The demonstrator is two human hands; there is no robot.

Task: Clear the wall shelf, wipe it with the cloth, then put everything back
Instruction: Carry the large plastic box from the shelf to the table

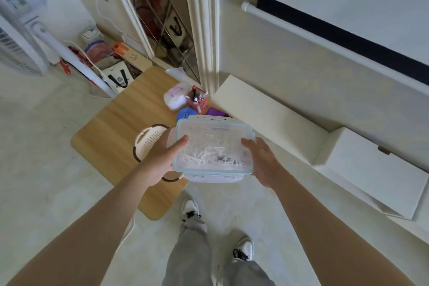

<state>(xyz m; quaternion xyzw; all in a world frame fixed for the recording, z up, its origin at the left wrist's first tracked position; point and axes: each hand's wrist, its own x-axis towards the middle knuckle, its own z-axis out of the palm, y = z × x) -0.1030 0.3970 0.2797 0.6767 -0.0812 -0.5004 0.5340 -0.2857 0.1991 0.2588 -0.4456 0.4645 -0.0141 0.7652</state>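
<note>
I hold a clear plastic box [212,146] with a blue-rimmed lid and small white pieces inside, at chest height in the middle of the head view. My left hand [162,158] grips its left side, thumb on the lid. My right hand [261,162] grips its right side. The white wall shelf [262,111] runs along the wall to the right and looks bare. On the low wooden table [120,127] below sit a white case with a purple handle [174,98], a pen holder [198,100], a blue item [185,114] and a purple item [216,112]. I see no cloth.
A white perforated basket [148,140] stands on the table under my left hand. A white fan [21,30] stands at the left with bags [118,78] at its foot. White drawer units [376,169] sit at the right under a projection screen [348,7]. My feet are on the pale floor.
</note>
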